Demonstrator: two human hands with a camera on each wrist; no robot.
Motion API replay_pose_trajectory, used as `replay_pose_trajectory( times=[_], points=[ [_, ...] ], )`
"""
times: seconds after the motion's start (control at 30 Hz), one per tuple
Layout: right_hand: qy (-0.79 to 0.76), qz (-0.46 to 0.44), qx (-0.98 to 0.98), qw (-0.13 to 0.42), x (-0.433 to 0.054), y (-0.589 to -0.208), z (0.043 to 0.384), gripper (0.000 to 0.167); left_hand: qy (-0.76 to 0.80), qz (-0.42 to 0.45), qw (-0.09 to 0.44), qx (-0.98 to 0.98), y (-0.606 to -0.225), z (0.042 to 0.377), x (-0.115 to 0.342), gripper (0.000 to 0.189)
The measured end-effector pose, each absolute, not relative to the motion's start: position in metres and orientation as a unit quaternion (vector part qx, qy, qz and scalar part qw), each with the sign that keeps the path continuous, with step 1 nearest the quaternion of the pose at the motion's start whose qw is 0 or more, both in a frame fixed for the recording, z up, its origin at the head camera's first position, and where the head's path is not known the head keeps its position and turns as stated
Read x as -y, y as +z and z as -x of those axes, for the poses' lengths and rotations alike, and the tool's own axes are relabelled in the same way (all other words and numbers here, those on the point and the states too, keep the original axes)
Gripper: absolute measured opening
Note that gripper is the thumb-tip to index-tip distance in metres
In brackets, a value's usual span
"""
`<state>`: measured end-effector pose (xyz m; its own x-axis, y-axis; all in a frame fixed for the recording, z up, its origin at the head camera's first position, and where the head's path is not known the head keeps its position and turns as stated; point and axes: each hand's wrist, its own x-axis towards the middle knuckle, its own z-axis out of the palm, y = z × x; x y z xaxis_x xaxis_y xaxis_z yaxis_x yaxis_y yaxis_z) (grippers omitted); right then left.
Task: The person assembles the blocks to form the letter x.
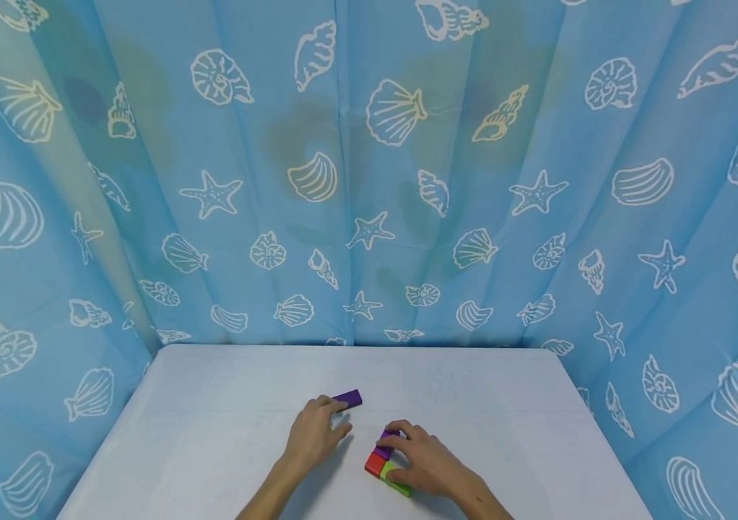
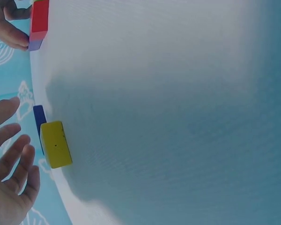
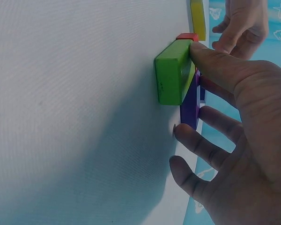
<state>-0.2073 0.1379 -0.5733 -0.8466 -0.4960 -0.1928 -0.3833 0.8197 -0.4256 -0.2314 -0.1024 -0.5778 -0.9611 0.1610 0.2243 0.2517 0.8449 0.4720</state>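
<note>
The right hand (image 1: 430, 462) grips the green block (image 3: 171, 77) beside 1 red block (image 1: 375, 464).

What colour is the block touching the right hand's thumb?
It's a green block; the right wrist view shows it best.

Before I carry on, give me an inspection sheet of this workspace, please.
Surface: white table, shadowed around the work.
Job's things: red block, green block and near purple block grouped together; yellow block beside far purple block.
Clutter: nothing seen.
Hands: right hand holds the group, thumb on the green block; left hand, fingers spread, is at the far purple block, contact unclear.
Cables: nothing seen.
Surroundings: blue curtain with white shell and starfish prints.
</note>
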Motion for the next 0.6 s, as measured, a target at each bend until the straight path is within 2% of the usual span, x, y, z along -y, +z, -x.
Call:
replay_pose_trajectory(
  times=[0.6],
  points=[
    [-0.183,0.231,-0.944,0.149,-0.1373,-0.5747,0.2073,0.05,-0.249,0.109,0.091,0.958,-0.5783,0.2322,0.1015,0.04]
  ],
)
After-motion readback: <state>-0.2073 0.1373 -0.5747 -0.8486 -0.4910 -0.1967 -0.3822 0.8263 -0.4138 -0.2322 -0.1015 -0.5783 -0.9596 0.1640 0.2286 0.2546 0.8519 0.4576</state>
